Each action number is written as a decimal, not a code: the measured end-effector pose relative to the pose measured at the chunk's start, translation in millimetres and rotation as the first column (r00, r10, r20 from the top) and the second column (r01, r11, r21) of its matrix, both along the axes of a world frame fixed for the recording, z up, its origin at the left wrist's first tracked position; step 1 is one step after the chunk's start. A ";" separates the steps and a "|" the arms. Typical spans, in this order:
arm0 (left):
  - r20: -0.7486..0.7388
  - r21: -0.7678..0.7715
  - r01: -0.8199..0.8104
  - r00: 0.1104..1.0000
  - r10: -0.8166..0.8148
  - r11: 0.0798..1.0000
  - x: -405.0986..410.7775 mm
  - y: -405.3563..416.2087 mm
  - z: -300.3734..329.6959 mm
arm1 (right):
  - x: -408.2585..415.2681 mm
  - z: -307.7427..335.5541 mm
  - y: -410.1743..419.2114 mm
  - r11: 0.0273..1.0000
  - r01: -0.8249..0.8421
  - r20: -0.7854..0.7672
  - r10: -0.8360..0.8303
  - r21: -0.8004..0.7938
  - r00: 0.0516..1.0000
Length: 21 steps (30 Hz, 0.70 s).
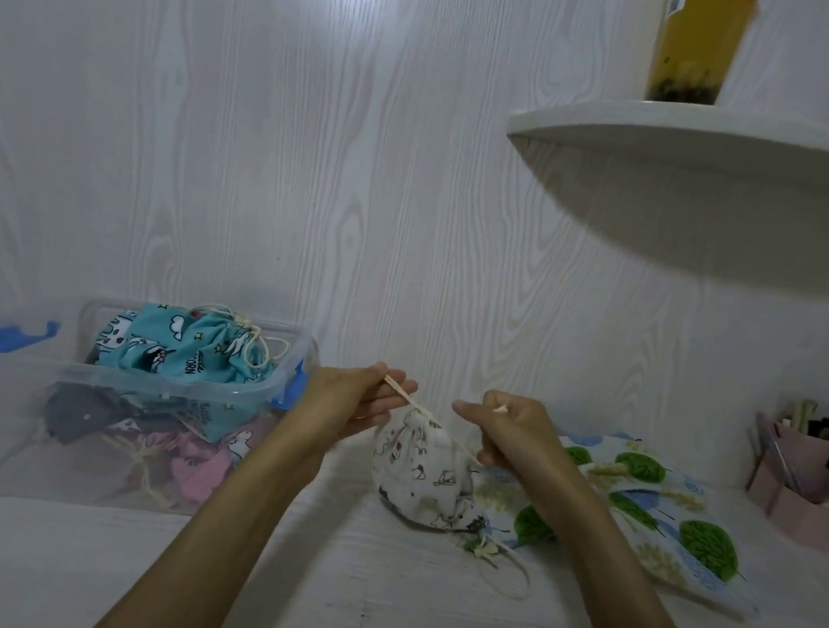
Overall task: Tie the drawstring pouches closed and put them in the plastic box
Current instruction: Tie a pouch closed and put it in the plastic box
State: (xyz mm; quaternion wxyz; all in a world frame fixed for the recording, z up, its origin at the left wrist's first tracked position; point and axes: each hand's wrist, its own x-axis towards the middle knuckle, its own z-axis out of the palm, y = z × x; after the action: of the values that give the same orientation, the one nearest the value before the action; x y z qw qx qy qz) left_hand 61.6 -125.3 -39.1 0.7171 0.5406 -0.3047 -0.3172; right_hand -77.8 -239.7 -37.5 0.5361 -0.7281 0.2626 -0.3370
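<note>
White pouch, on counter: my left grip and right grip each pinch its drawstring, pulled taut.

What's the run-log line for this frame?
step: tying | left hand: holds cord | right hand: holds cord | white pouch: on table | plastic box: part-filled

Two bare forearms, no sleeves, no visible rings, watch; hands uncovered, ungloved.
</note>
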 end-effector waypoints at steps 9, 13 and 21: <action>-0.102 0.036 0.095 0.991 -0.091 0.995 -3.4 -1.6 3.8 | -1.9 1.8 -1.4 0.990 -0.025 0.005 0.025 0.139 1.000; 0.243 0.237 0.024 0.966 -0.083 0.971 -7.6 -4.4 4.1 | -10.1 13.2 2.9 0.992 -0.087 -0.082 0.094 0.094 0.992; 0.383 0.556 0.269 0.757 -0.529 0.786 -34.8 -14.8 -1.1 | -24.7 46.3 27.6 0.946 -0.308 -0.034 0.306 -0.103 0.951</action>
State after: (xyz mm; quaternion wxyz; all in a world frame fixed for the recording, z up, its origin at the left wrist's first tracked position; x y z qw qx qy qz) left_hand 26.8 -140.1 -40.2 0.3668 0.6813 -0.5121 -0.3729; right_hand -102.5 -212.2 8.9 0.5400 -0.7906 0.1322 -0.2565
